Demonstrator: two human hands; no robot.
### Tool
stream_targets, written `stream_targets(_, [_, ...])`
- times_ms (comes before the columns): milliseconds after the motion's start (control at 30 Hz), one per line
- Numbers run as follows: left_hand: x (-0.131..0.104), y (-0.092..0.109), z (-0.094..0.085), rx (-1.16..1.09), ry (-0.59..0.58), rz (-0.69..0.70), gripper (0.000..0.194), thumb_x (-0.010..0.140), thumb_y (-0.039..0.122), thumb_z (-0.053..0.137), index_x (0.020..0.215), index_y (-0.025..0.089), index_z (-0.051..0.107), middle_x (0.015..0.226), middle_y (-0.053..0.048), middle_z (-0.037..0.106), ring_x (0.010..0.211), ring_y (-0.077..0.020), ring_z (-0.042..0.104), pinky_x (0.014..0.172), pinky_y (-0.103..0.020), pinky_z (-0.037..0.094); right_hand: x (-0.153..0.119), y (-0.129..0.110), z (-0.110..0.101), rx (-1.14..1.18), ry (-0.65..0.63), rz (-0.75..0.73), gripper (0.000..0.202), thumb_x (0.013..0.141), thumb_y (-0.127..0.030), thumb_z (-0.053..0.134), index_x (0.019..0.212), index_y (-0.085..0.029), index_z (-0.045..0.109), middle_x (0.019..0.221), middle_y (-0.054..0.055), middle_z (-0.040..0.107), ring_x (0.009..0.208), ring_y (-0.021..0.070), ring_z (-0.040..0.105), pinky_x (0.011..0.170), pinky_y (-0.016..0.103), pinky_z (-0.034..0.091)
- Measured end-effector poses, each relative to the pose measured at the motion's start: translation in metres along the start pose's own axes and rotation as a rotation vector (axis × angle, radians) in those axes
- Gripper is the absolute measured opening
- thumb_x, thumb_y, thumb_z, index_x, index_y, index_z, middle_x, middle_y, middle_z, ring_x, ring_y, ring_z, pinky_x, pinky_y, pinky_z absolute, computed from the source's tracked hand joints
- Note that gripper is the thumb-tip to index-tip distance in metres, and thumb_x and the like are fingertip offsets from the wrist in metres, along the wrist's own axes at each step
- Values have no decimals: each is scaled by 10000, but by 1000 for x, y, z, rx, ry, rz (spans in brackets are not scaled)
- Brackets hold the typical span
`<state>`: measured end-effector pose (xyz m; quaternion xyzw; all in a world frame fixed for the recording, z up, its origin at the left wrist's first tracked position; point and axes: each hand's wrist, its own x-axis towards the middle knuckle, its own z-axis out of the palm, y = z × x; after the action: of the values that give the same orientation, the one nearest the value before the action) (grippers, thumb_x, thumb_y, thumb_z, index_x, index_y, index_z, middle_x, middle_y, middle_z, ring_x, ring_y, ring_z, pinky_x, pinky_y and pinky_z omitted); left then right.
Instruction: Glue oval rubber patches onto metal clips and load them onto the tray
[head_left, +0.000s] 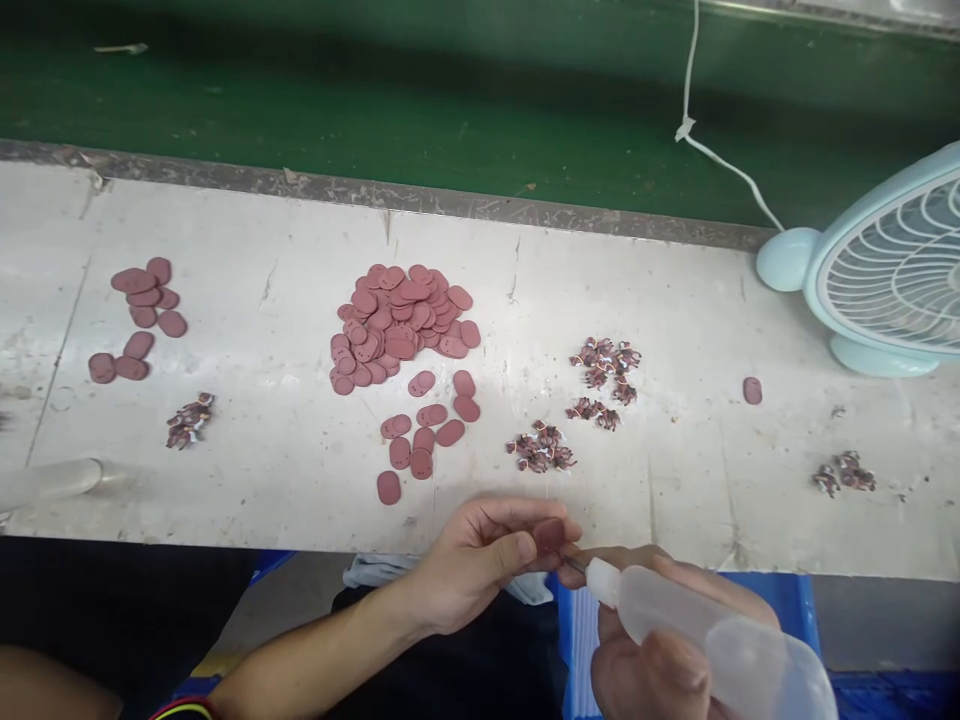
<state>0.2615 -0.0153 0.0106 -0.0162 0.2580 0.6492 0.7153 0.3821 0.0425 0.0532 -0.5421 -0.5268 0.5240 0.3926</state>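
Note:
Between the thumb and fingers of my left hand [480, 560] is a small reddish-brown oval disc [550, 536], held just off the table's front edge. My right hand [660, 640] is wrapped around a translucent white squeeze bottle [720, 640] with a thin needle tip. The tip points at the disc's lower edge; whether it touches I cannot tell. Beyond my hands lies a large heap of the same discs [401, 320], with several loose ones [424, 440] in front. To its right are clusters of small brown figurines [540, 447].
A light-blue fan [892, 270] stands at the right, its white cord [724, 160] running up the green wall [375, 110]. More discs [142, 295] and figurines [190, 421] lie at the left, near another bottle [52, 480]. Another person's arm [52, 685] shows at lower left. A blue crate [802, 610] is below the table.

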Motion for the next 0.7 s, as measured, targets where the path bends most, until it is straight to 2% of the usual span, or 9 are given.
stream_targets(67, [-1, -1, -1, -13, 9, -11, 339, 843, 315, 755, 1153, 179, 739, 1129, -119, 765, 960, -215, 731, 846, -314, 577, 2, -10, 9, 90, 116, -147, 275, 786, -570, 694, 963, -368, 635, 651, 12, 629, 546, 281, 609, 415, 437, 476])
stream_targets(100, [-2, -1, -1, -20, 17, -18, 335, 843, 312, 756, 1149, 178, 740, 1131, -120, 765, 977, -218, 729, 854, -314, 576, 3, -13, 12, 117, 126, -177, 251, 796, -530, 708, 971, -358, 656, 638, 16, 630, 523, 276, 595, 402, 437, 473])
stream_targets(200, [-2, -1, -2, -26, 36, -31, 340, 829, 315, 770, 1138, 177, 745, 1129, -128, 766, 978, -219, 730, 851, -312, 576, 2, -15, 14, 127, 86, -150, 255, 785, -536, 718, 972, -368, 671, 629, 20, 629, 510, 279, 588, 420, 474, 504])
stream_targets(267, [-2, -1, -1, -20, 47, -34, 344, 821, 318, 778, 1132, 177, 748, 1127, -134, 767, 970, -223, 734, 842, -312, 579, 1, -12, 11, 106, 127, -160, 258, 787, -544, 710, 977, -374, 672, 664, 21, 636, 527, 275, 598, 458, 495, 528])
stream_targets(500, [-2, 0, 4, -28, 15, -10, 301, 838, 289, 762, 1114, 172, 754, 1091, -111, 776, 931, -200, 734, 829, -301, 588, -2, -8, 6, 60, 41, -207, 259, 814, -519, 698, 1009, -354, 657, 694, -9, 686, 563, 257, 649, 423, 395, 478])
stream_targets(567, [-2, -1, 3, -13, 19, -13, 308, 847, 295, 752, 1129, 173, 748, 1103, -111, 772, 938, -199, 731, 838, -299, 583, -2, -9, 6, 50, 36, -222, 287, 803, -503, 713, 1036, -348, 646, 700, -6, 695, 572, 263, 659, 436, 402, 491])
stream_targets(633, [-4, -1, 2, 4, 38, -28, 303, 858, 296, 739, 1137, 178, 744, 1116, -109, 767, 964, -198, 726, 859, -291, 572, 0, -11, 2, 84, 55, -175, 305, 790, -531, 716, 1026, -352, 641, 680, -7, 689, 557, 269, 652, 464, 435, 524])
stream_targets(700, [-4, -1, 1, 9, 56, -34, 294, 868, 281, 728, 1145, 182, 739, 1125, -106, 763, 970, -183, 724, 868, -266, 562, 10, -13, -7, 201, 60, -16, 261, 814, -557, 674, 964, -345, 652, 642, -7, 655, 524, 243, 630, 451, 420, 541])
